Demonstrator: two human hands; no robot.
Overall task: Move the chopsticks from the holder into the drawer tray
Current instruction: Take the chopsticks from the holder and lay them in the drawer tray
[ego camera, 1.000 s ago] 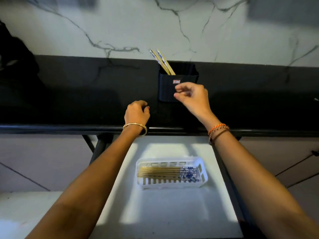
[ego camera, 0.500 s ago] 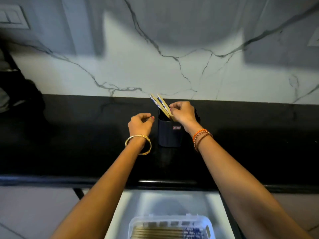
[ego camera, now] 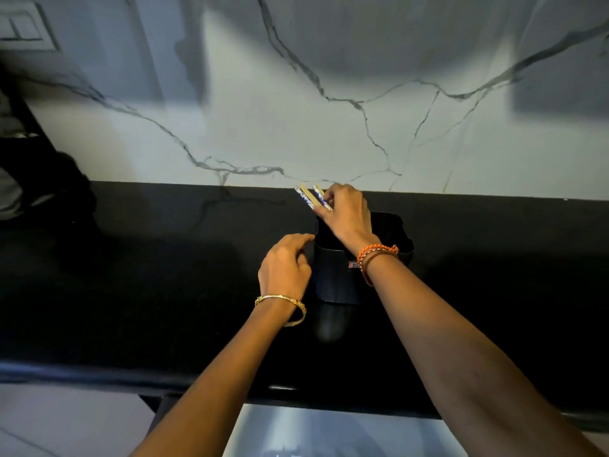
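Note:
A dark holder [ego camera: 333,278] stands on the black countertop [ego camera: 131,275]. Two wooden chopsticks [ego camera: 307,194] with blue-patterned tops lean out of its left side toward the wall. My right hand [ego camera: 346,216] reaches over the holder's rim, and its fingers pinch the chopsticks near their tops. My left hand [ego camera: 286,267] rests against the holder's left wall, fingers curled, with nothing in it. The open white drawer [ego camera: 329,430] shows at the bottom edge; its tray is out of view.
A white marble wall [ego camera: 329,94] rises right behind the holder. A dark shape [ego camera: 39,179] sits at the far left of the counter. The counter's front edge [ego camera: 99,374] overhangs the drawer. A switch plate [ego camera: 26,28] is at the upper left.
My view has tilted up, so the drawer tray has left the frame. My right hand rose from the holder's front to its top and closed on the chopsticks. My left hand came against the holder.

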